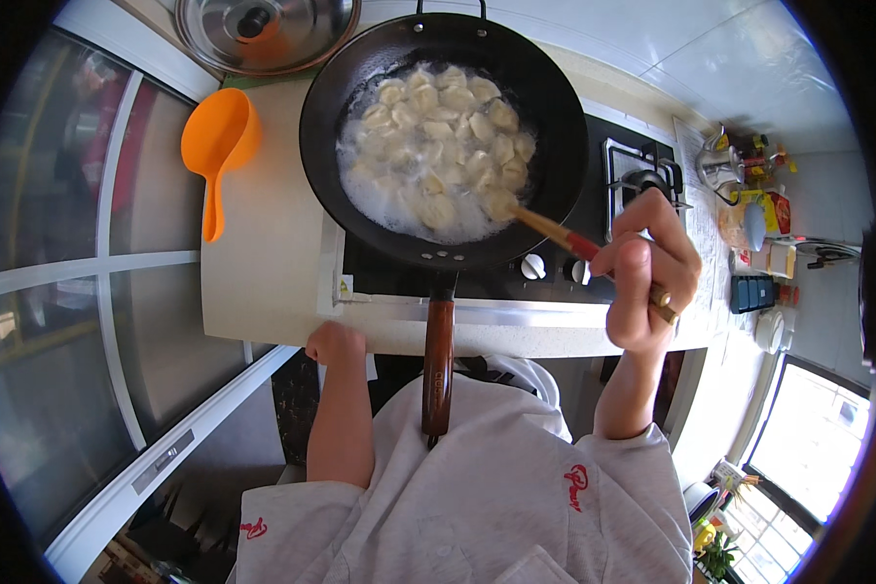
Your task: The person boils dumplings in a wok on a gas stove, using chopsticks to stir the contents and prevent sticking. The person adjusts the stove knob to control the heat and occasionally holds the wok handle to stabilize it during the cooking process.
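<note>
A black wok (321, 175) stands on the stove, its brown wooden handle (439, 365) toward me. Many pale dumplings (438, 127) float in its foamy, bubbling water. My right hand (657, 268) is closed round a pair of wooden chopsticks (555, 232) with a red section. They slant down to the left, and their tips meet the dumplings at the wok's right side. Left of the wok handle, my left hand (337, 343) rests curled at the counter's front edge, apart from the wok, with nothing visible in it.
An orange ladle-shaped scoop (226, 127) lies on the counter (263, 282) at left. Behind it is a glass-and-metal lid (263, 29). A second burner (642, 180) and a metal kettle (720, 165) stand right, beside several packages and jars. Framed glass panels (49, 175) border the left.
</note>
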### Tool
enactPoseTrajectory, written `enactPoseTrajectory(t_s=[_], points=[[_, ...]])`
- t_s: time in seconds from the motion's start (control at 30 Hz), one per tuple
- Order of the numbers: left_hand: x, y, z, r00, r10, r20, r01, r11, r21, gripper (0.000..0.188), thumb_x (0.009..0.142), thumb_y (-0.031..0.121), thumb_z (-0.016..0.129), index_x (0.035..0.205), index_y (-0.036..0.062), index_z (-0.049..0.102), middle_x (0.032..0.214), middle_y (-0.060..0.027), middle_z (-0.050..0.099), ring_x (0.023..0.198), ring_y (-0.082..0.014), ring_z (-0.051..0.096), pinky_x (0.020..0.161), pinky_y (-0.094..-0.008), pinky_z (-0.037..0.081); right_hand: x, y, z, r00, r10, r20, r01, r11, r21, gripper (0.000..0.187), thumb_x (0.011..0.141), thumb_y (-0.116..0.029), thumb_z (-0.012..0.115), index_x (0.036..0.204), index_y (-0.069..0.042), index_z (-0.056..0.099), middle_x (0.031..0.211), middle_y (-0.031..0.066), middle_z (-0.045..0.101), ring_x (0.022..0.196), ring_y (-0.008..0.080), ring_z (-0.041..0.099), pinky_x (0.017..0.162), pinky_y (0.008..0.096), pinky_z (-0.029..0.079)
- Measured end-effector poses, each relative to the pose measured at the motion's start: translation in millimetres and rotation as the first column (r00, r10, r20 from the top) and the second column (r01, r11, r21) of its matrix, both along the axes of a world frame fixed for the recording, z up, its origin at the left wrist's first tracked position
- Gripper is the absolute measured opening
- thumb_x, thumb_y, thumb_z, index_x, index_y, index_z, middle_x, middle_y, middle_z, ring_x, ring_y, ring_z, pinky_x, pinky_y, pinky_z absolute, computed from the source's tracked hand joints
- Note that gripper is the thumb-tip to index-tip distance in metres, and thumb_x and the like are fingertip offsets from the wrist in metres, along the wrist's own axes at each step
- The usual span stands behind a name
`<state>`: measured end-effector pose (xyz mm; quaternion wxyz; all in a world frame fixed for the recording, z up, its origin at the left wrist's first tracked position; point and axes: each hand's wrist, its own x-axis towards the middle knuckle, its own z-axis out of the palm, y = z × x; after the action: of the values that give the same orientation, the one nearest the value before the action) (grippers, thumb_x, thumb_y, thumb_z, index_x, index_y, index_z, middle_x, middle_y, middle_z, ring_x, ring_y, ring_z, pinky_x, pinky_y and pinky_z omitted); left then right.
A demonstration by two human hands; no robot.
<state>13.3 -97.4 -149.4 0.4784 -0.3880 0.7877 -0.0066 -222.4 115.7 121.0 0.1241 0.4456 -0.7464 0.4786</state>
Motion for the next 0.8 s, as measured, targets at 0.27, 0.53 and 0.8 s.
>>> enactPoseTrajectory(t_s=[0.27,0.53,0.8], points=[[1,-4,-7,0.999,0.044,0.023,-0.044,0.999,0.014,0.026,0.083,0.029,0.059,0.096,0.0128,0.075,0.092,-0.0040,0.071,0.080,-0.0228,0.068,0.054,-0.0408,0.049,37,-11,-37,0.943,0.278,0.184,-0.193,0.905,-0.379,0.059,0.095,-0.054,0.045,0.061,-0.006,0.048,0.051,0.0024,0.041,0.043,0.0172,0.043,0.040,0.0288,0.033],[3,-2,0,1.000,0.013,0.005,-0.014,0.999,0.032,0.027,0.081,0.027,0.059,0.098,0.0121,0.074,0.093,-0.0050,0.071,0.082,-0.0228,0.068,0.054,-0.0431,0.050,84,-2,19,0.973,0.222,-0.063,-0.226,0.867,-0.444,0.041,0.097,-0.039,0.040,0.064,-0.016,0.045,0.055,-0.0021,0.036,0.052,0.0141,0.042,0.049,0.0308,0.036],[-5,-2,6,0.999,0.040,0.026,-0.041,0.999,0.033,0.027,0.081,0.028,0.060,0.095,0.0106,0.074,0.090,-0.0076,0.071,0.078,-0.0228,0.068,0.053,-0.0401,0.050,101,-32,59,0.973,0.085,-0.215,-0.222,0.602,-0.767,0.021,0.091,-0.035,0.050,0.109,-0.026,0.056,0.053,-0.0114,0.026,0.038,0.0043,0.023,0.038,0.0226,0.020]])
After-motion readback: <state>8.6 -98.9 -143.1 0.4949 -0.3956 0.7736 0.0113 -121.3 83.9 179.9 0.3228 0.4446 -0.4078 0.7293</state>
